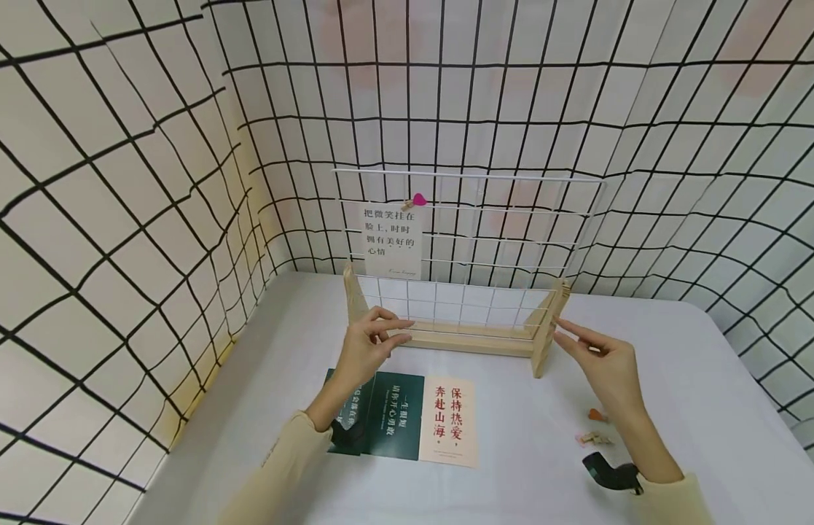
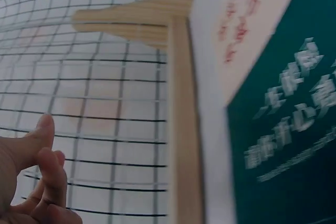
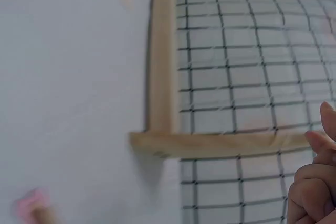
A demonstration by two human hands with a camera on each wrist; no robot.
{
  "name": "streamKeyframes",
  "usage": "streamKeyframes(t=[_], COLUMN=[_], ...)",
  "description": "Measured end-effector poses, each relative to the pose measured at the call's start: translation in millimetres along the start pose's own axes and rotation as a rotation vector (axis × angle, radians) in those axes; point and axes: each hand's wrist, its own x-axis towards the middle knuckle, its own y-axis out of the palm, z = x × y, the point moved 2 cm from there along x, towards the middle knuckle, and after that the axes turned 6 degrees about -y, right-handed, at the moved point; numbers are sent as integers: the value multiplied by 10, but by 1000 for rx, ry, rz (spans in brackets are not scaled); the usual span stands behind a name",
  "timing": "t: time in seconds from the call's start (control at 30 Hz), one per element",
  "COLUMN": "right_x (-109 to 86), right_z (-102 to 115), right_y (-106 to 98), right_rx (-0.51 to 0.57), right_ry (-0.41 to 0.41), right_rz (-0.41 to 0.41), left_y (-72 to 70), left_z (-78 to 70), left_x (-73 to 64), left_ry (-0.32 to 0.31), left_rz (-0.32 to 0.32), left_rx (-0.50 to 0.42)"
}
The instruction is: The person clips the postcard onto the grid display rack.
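I see a wooden stand (image 1: pixel 472 341) on the white table (image 1: pixel 525 445), in the middle of the head view. It holds up a thin white wire rack (image 1: pixel 468 176). A white card (image 1: pixel 388 251) with black writing hangs at the rack's left part, under a clip with a bright pink heart (image 1: pixel 419 199).

The left hand (image 1: pixel 367 348) is just in front of the stand's long bar, left of the middle. Its grip is a bit spread, with a gap between finger and thumb and nothing in it. The right hand (image 1: pixel 603 361) is at the stand's right end, its fingertips up against the end post. Its grip is a little spread too; I cannot tell if the tips touch the wood.

Low in the middle lie a green card (image 1: pixel 393 415) with white writing and a pale pink card (image 1: pixel 449 421) with red writing. Another green card (image 1: pixel 364 407) lies partly behind the left arm.

At the lower right, near the right arm, are an orange bit (image 1: pixel 597 415) and a small clip (image 1: pixel 595 438). A fence of black wire (image 1: pixel 407 64) goes along the back and both sides.
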Motion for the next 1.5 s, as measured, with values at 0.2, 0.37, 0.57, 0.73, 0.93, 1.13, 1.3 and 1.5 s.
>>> streamKeyframes(t=[0.2, 0.37, 0.57, 0.73, 0.93, 1.13, 1.3, 1.5], right_x=[-227, -362, -463, -499, -518, -524, -525, -511], right_z=[-506, -790, -1084, -1262, -1323, -1317, -1337, -1351], right_y=[-228, -365, -460, -498, -516, -560, -552, -526], right_rx=[-22, -6, -124, -126, -113, -135, -127, -176], right_ry=[210, 260, 327, 346, 339, 332, 307, 232], right_rz=[15, 29, 191, 273, 286, 280, 282, 278], left_y=[213, 302, 405, 471, 506, 547, 581, 601], left_z=[289, 444, 553, 580, 575, 556, 550, 570], left_x=[-124, -150, -157, -136, -116, -105, -104, -115], left_ry=[-31, -85, -118, -134, -152, -157, -179, -198], left_rz=[163, 271, 456, 486, 485, 497, 507, 493], left_rx=[15, 63, 208, 265, 294, 320, 327, 317])
